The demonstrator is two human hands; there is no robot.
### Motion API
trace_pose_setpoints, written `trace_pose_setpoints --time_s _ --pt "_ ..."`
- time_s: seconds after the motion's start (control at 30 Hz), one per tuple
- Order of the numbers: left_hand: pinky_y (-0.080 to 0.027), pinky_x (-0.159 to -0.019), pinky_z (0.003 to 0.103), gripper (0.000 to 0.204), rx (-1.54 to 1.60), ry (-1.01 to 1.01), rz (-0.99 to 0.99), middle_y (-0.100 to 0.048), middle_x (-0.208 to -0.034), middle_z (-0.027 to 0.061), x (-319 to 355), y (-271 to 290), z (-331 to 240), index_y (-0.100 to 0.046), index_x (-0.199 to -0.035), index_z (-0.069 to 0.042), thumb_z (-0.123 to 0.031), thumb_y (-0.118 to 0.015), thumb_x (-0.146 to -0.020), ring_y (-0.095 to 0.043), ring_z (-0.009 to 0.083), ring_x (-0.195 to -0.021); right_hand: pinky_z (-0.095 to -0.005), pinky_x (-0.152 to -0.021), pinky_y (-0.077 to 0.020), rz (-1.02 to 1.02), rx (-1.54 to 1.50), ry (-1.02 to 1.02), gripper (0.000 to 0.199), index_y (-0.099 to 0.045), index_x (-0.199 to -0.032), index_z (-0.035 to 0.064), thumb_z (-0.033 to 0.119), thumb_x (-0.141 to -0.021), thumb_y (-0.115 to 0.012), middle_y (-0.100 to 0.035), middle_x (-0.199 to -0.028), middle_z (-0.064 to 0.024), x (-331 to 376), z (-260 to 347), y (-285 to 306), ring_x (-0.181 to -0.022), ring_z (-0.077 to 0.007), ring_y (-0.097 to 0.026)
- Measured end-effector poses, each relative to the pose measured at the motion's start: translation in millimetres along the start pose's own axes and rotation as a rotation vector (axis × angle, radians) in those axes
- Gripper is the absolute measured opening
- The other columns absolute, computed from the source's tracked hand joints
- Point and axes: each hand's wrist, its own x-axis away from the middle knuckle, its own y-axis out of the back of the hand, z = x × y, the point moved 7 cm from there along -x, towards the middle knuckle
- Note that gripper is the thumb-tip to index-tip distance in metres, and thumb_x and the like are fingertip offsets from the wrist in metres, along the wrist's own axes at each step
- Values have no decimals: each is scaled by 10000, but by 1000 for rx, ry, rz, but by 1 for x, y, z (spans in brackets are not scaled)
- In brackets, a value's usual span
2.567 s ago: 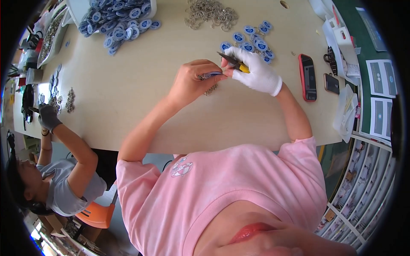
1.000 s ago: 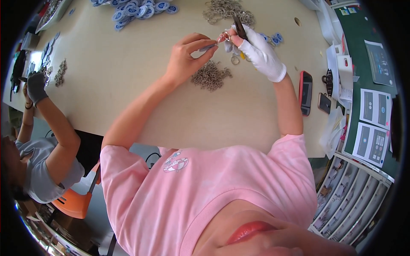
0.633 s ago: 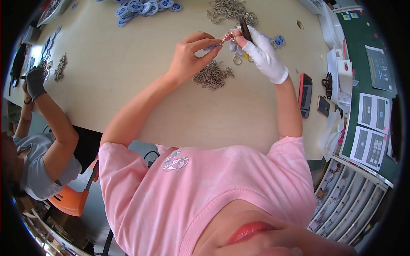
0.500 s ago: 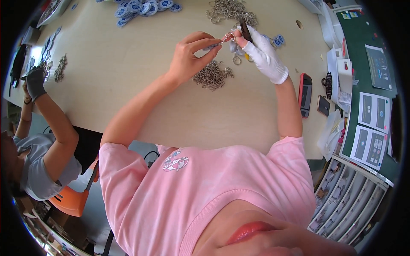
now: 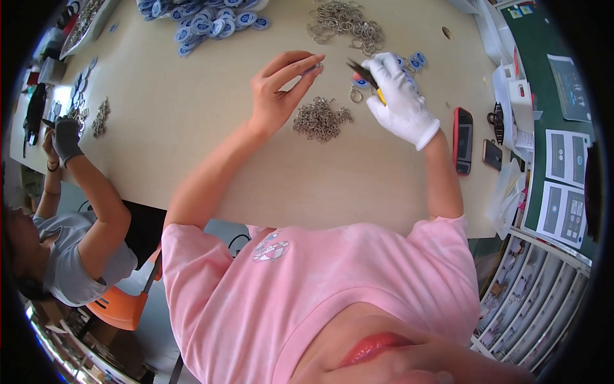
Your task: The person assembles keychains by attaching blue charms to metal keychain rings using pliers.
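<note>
Pinches a small piece (image 5: 318,64) between the thumb and fingertips of the bare left hand (image 5: 281,89), with hardly any gap around it. Shows only a silvery edge there, too covered to tell its kind. Holds pliers (image 5: 366,75) in the white-gloved right hand (image 5: 403,105), fingers curled firmly around the yellow handle, tips pointing far and left, toward the other hand. Cannot tell how far the jaws part. Has the 2 hands well apart above the table (image 5: 256,192), with pliers and small piece not touching.

On the table, nearer and between the 2 hands, a pile of chains (image 5: 320,120). Just left of the right hand, nearer than the pliers' tips, 1 loose ring (image 5: 356,95). Beyond the right hand, several blue discs (image 5: 417,61), partly hidden by glove and pliers. Farther off, a pile of rings (image 5: 345,25); to its left, a bigger disc heap (image 5: 211,24). At right, a red-cased device (image 5: 462,141) near a dark phone (image 5: 492,153). At left, a co-worker's grey-gloved hand (image 5: 67,137) near a smaller chain pile (image 5: 100,118).
</note>
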Motion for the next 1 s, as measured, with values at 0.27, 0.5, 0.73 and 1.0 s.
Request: trace_pose_setpoints --time_s 0.27,0.5,0.73,1.0 --pt "-536 -753 283 242 42 70 -11 -697 -979 86 4 1 13 -732 -1042 -43 32 -709 -814 -669 183 -862 -422 -817 -486 314 -83 -385 235 -532 -1127 53 235 -992 -471 -618 -893 -150 10 -50 25 -886 -391 -604" --pt "-541 -772 281 220 -27 24 92 -702 -1004 104 4 -11 2 -720 -1047 -6 55 -679 -839 -678 186 -894 -421 -680 -516 -76 263 -72 275 -597 -1071 95 264 -864 -663 -636 -905 -99 22 -25 27 -807 -316 -643" --pt "-536 -750 283 244 -48 -20 89 -704 -992 100 3 -9 -6 -726 -1047 -18 51 -703 -813 -671 188 -861 -371 -596 -506 -211 447 93 402 -617 -833 89 483 -802 -689 -568 -757 -60 2 29 13 -704 -230 -619" --pt "-538 -725 283 237 -60 -36 82 -705 -983 103 2 -9 -8 -724 -1042 -15 43 -711 -812 -666 185 -844 -349 -574 -495 -220 461 126 428 -591 -766 95 512 -800 -678 -554 -701 -52 2 37 11 -686 -221 -615"
